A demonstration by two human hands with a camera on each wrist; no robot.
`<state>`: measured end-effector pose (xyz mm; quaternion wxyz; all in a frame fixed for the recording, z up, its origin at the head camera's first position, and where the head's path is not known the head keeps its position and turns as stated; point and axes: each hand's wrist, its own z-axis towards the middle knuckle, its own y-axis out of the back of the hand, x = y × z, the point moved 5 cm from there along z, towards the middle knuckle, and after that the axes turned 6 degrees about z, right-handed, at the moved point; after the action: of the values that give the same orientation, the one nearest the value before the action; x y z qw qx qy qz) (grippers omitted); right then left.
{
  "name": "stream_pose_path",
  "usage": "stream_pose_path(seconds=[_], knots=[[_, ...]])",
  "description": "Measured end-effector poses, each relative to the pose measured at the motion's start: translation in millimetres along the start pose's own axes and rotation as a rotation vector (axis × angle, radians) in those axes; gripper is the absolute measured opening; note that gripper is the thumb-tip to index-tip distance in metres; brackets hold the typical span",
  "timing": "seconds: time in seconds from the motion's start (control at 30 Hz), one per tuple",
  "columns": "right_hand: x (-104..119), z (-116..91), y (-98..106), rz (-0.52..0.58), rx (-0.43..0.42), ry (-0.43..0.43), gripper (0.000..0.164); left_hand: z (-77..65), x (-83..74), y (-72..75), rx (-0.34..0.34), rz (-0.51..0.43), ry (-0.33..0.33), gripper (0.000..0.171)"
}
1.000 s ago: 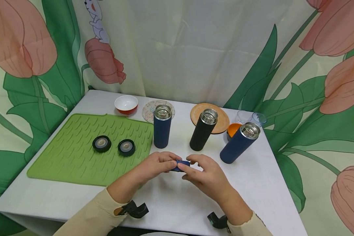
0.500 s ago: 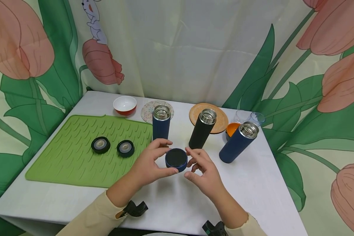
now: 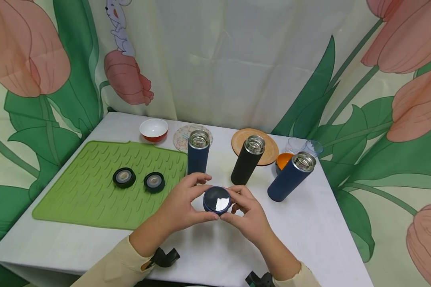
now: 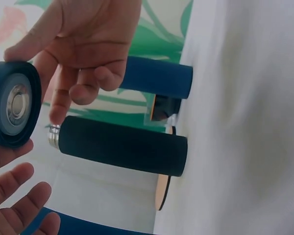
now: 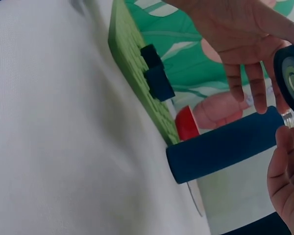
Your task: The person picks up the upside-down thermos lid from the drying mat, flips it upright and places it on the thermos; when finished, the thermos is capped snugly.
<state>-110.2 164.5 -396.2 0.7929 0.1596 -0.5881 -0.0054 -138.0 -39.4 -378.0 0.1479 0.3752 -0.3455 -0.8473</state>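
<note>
Both hands hold a round blue bottle lid [image 3: 212, 196] above the table, its dark glossy top facing up in the head view. My left hand [image 3: 182, 206] pinches it from the left between thumb and fingers. From the right, my right hand [image 3: 250, 215] grips its edge with thumb and forefinger; the other fingers are loosely bent. The left wrist view shows the lid's underside [image 4: 18, 104], with a silver disc in a pale ring. Behind the hands stand a lidless blue bottle [image 3: 197, 157], a lidless black bottle [image 3: 245, 165] and another lidless blue bottle [image 3: 287, 181].
Two black lids [image 3: 124, 177] lie underside up on a green ridged mat [image 3: 93, 199] at the left. Along the back are a red-and-white bowl [image 3: 154, 129], a patterned round mat [image 3: 181, 137], a round wooden board [image 3: 271, 145], an orange bowl [image 3: 283, 160] and clear glasses [image 3: 313, 147].
The lid, first seen edge-on, has been tilted so its top faces the head camera. The right hand, loose beside it half a second ago, has closed in on its edge.
</note>
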Motion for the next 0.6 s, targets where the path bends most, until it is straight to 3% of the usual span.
stream_pose_path(seconds=[0.17, 0.27, 0.5, 0.6], knots=[[-1, -1, -3, 0.056, 0.013, 0.015, 0.053, -2.9, -0.6, -1.3, -0.002, -0.019, 0.003, 0.076], [-2, 3, -5, 0.069, 0.014, 0.03, 0.054, -4.2, 1.5, 1.2, -0.042, -0.046, 0.006, 0.075], [-21, 40, -4, 0.031, -0.11, -0.104, 0.058, -3.1, 14.6, 16.2, -0.194, -0.126, 0.088, 0.065], [-26, 60, -8, 0.004, -0.118, -0.137, 0.067, -3.3, 21.0, 22.9, -0.231, -0.13, 0.113, 0.064]])
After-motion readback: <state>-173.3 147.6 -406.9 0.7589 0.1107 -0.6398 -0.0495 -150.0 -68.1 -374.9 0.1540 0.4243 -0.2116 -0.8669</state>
